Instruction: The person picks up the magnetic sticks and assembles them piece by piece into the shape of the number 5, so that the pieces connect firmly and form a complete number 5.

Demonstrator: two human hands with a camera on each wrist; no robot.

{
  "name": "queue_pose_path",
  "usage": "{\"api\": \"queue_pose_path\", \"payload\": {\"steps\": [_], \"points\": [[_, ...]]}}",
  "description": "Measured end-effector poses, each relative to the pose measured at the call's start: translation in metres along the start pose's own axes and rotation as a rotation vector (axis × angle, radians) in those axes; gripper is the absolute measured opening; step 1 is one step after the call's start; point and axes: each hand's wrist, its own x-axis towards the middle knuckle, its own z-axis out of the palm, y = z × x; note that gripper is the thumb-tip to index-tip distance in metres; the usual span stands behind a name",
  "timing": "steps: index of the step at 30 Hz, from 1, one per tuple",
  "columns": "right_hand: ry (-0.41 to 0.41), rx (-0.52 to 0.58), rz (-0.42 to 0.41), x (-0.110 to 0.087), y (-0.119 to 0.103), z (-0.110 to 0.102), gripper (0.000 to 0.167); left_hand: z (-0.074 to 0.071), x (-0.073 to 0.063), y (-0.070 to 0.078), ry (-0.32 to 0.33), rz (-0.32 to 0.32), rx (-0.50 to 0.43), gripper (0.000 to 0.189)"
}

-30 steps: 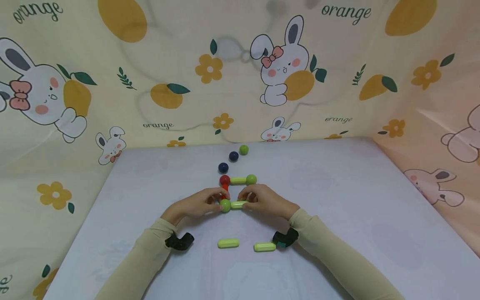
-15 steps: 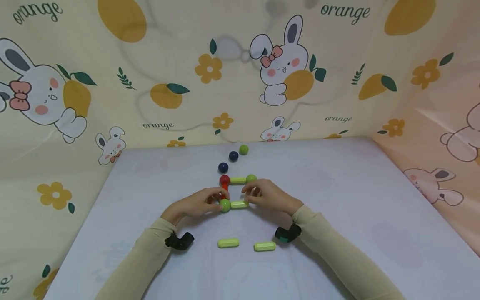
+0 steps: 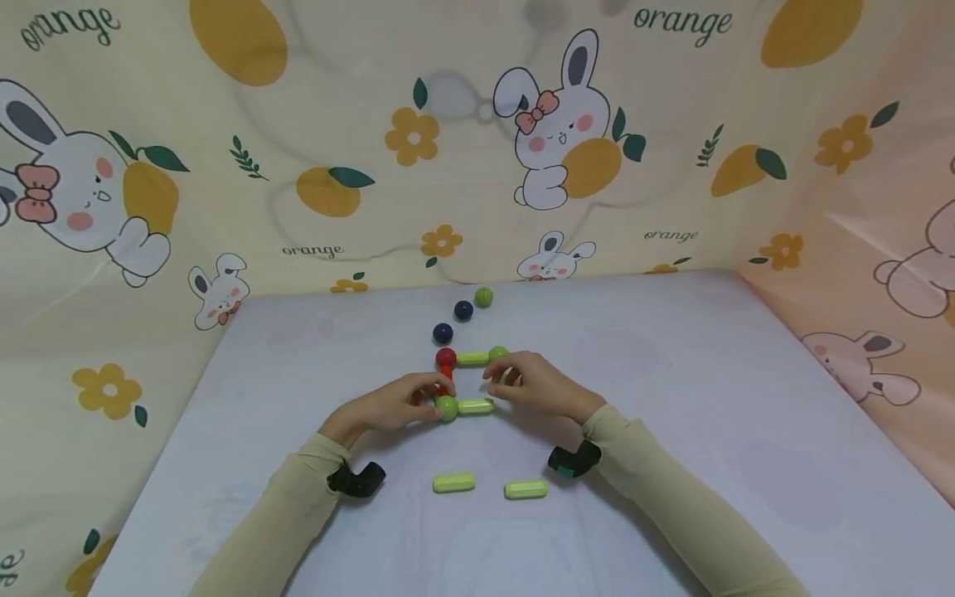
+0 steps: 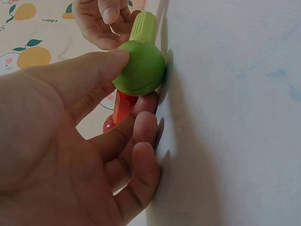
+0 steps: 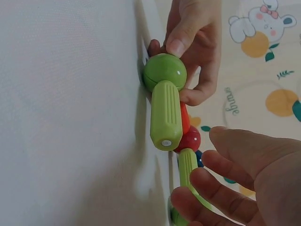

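Note:
My left hand pinches a green ball at the near left corner of a construction of balls and magnetic rods. From that ball a light green rod points right, its metal-tipped end free. A red rod runs back to a red ball. There another light green rod leads right to a second green ball, partly hidden by my right fingers in the head view. My right hand hovers just right of the near rod, fingers loosely bent, holding nothing.
Two dark blue balls and a loose green ball lie behind the construction on the white tabletop. Two light green rods lie in front, between the forearms. A printed cloth stands behind the table.
My right hand has let go of the near light green rod and drawn slightly back to the right. The left hand stays on the green ball.

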Motion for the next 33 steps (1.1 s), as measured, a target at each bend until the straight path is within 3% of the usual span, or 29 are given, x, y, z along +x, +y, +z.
{"api": "queue_pose_path", "payload": {"steps": [9, 20, 33], "points": [[0.052, -0.030, -0.051, 0.000, 0.003, -0.005, 0.024, -0.001, -0.002, -0.002, 0.007, 0.035, 0.003, 0.025], [0.117, -0.006, -0.053, 0.000, 0.009, -0.024, 0.022, 0.000, 0.001, -0.001, 0.003, 0.034, -0.004, 0.025], [0.149, 0.004, 0.011, 0.030, 0.019, -0.044, 0.035, 0.000, 0.001, -0.003, 0.004, 0.006, -0.012, 0.025]]}}
